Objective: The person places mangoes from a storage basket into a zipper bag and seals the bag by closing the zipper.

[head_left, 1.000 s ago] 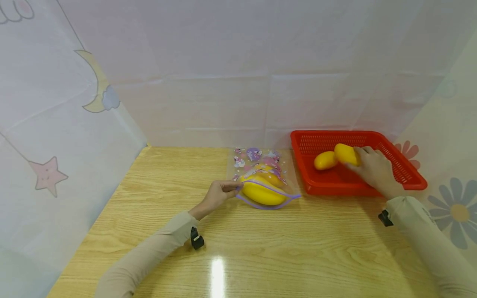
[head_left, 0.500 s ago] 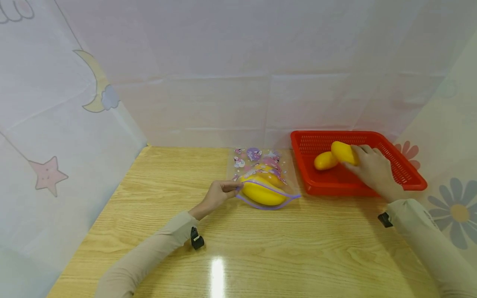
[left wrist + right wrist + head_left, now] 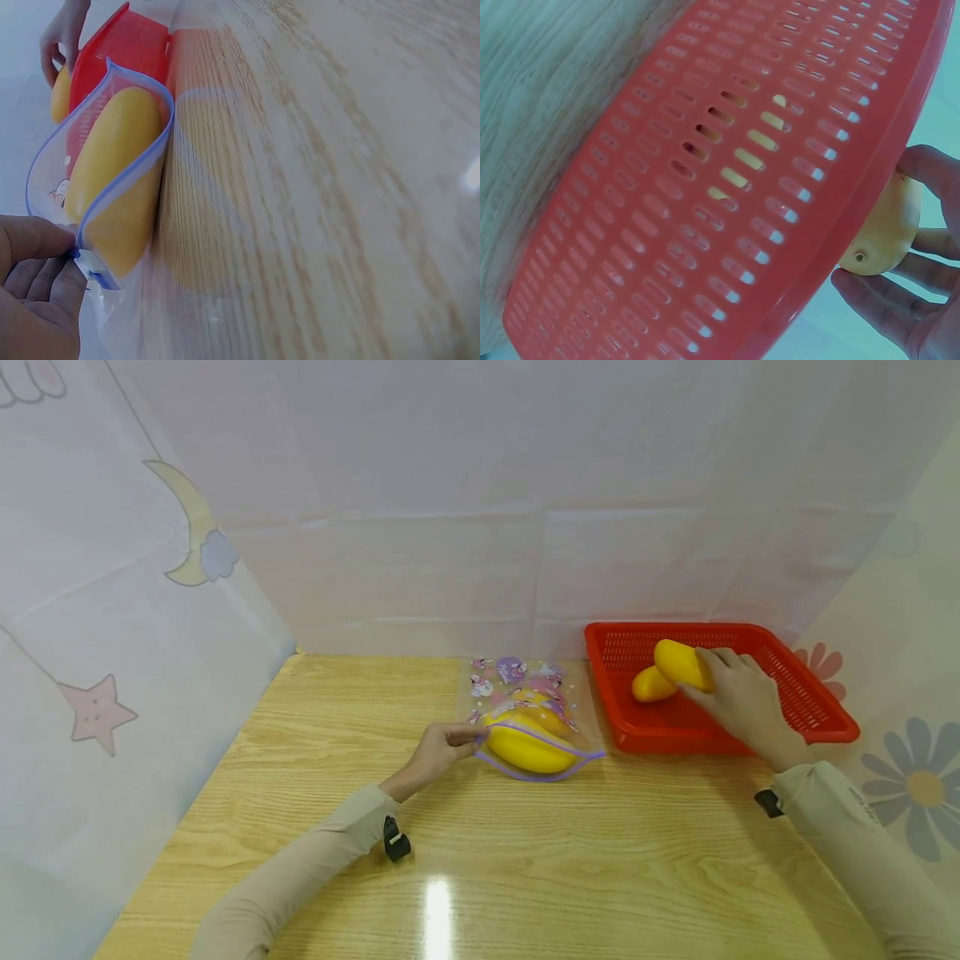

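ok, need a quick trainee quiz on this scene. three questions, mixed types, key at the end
1. True or false: the clear bag is sealed all the way across.
2. How many yellow fruits show at the red basket, counting the held one in the right hand?
3. What does the left hand pinch? a) the red basket b) the clear bag's edge c) a yellow fruit

Key: 1. False, it gapes open. 2. Two. 3. b.

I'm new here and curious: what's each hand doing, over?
Left hand pinches zip bag, mouth open. Right hand grips yellow mango above red basket. Basket's rim between mango and bag.
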`<state>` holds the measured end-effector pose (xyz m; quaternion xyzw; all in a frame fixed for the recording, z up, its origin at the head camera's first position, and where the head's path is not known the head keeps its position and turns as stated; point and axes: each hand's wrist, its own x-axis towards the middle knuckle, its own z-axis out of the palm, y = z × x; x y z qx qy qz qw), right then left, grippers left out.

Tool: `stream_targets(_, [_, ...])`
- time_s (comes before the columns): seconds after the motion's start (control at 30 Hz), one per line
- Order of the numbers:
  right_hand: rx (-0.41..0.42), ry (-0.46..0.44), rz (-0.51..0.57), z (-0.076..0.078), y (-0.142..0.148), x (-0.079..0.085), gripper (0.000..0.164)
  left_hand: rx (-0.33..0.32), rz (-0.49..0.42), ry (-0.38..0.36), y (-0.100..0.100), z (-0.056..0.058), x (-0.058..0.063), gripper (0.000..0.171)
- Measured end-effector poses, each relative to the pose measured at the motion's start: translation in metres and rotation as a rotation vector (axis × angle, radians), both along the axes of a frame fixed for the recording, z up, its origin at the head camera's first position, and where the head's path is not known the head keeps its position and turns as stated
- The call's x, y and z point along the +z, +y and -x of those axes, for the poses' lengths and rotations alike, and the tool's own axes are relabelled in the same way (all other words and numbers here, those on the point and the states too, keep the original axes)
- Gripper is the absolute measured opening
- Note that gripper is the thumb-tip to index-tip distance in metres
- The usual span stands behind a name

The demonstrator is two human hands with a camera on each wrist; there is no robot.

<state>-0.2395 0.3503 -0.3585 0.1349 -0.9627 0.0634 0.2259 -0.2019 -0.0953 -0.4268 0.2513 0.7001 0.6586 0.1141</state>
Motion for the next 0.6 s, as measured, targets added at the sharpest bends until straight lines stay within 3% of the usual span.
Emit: stream_targets(0.6, [0.049, 0.086, 0.009, -0.0044, -0.0096, -0.0008, 0.063, -0.001, 0.012, 0.0, 0.0005, 0.001, -0.0016, 0.029])
